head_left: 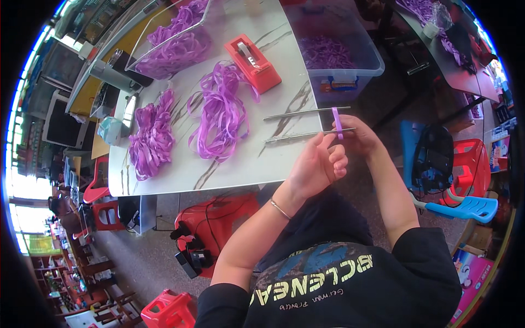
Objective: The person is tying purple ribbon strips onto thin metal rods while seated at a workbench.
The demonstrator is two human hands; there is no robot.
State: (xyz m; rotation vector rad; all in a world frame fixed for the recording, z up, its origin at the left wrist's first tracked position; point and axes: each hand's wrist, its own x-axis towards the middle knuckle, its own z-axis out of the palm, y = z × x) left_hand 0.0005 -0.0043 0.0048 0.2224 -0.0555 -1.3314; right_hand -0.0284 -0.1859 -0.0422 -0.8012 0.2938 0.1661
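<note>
Two thin metal rods (295, 136) stick out past the right edge of the marble-patterned table. A short loop of purple ribbon (337, 123) is wrapped across both rods near their outer ends. My right hand (358, 135) is closed at the ribbon and the rod tips, its fingers partly behind them. Just below the nearer rod is my left hand (320, 165), with its thumb and index finger raised close to the ribbon and its other fingers curled in. Whatever the left fingertips pinch is too small to make out.
On the table (246, 164) lie a loose purple ribbon heap (221, 117), a gathered ribbon bundle (151, 136) and a red tape dispenser (252, 63). Ribbon fills a clear bin (172, 49) behind. Right of the table stands a plastic tub (344, 72); a red stool (219, 218) is below.
</note>
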